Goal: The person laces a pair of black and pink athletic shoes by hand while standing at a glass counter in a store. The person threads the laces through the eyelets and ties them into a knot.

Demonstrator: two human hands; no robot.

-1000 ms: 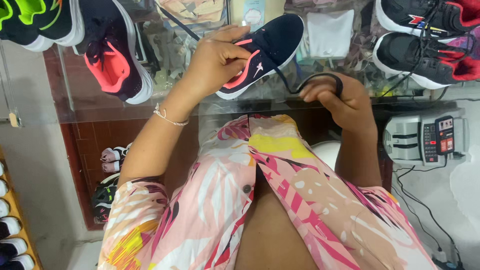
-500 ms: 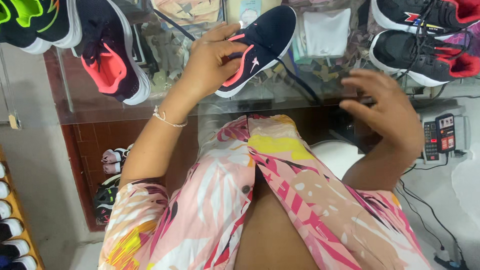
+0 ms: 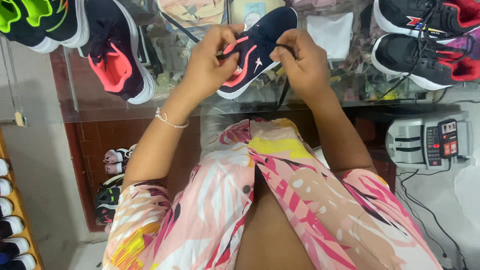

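You hold a navy sneaker with pink stripes and a white sole, beside a black and coral shoe, above your pink, yellow and white leaf-patterned shirt.

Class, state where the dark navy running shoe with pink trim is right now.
In the head view, the dark navy running shoe with pink trim sits top centre over the glass counter, held between the left hand and right hand.

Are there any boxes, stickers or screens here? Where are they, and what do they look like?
Machine with keypad and screen: right, below the glass counter; boxy grey body, small dark panel with red spots.
Pale card or pack: top centre, under the glass, behind the navy shoe that both hands hold; squarish, light blue.
Small tag: far left; tiny, tan.
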